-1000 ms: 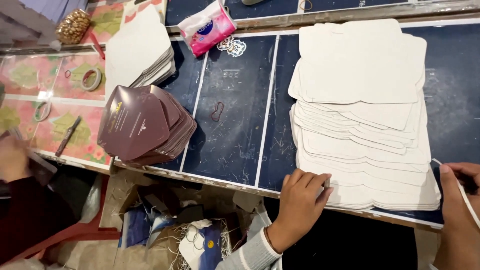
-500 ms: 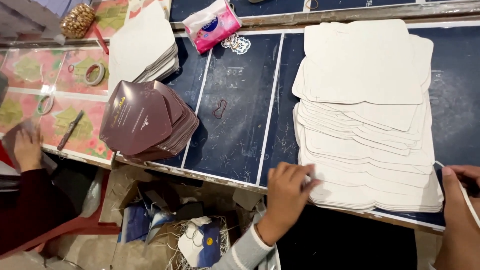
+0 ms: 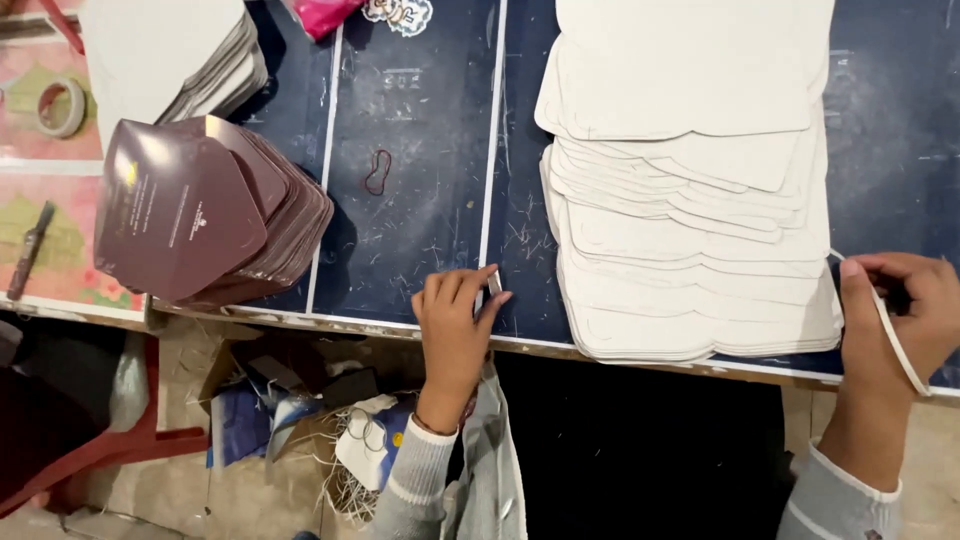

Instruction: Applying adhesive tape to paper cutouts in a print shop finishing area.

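A: left hand [image 3: 455, 325] status?

B: it's resting on the front edge of the dark blue worktop [image 3: 420, 230]; fingers curled, grip pinching a small pale piece [image 3: 494, 283] against the surface; that piece is sitting just left of the white card stack [image 3: 690, 200], close to it but apart.

A: right hand [image 3: 890, 320]?

B: it's sitting at the worktop's right front corner; grip closed on a thin white strip [image 3: 895, 340]; the strip is running from near the stack's right edge, across the fingers and down past the palm; something dark is showing behind the fingers, can't tell what.

A: stack condition?

B: white shaped cards fanned out toward the front edge, many layers; lying flat; neither hand is touching it as far as visible.

A: anything else on there?

B: a pile of maroon printed cards [image 3: 200, 215] is lying on the left, fanned; a second white pile [image 3: 165, 55] is lying behind it; a dark rubber band [image 3: 377, 171] is lying between the piles; a pink packet [image 3: 325, 15] is poking in at the top edge; a tape roll [image 3: 60, 105] and a dark knife [image 3: 30, 250] are lying on the patterned cloth [image 3: 50, 200] far left.

A: under the worktop?

B: a box of scraps and strips [image 3: 330, 420] is sitting on the floor.
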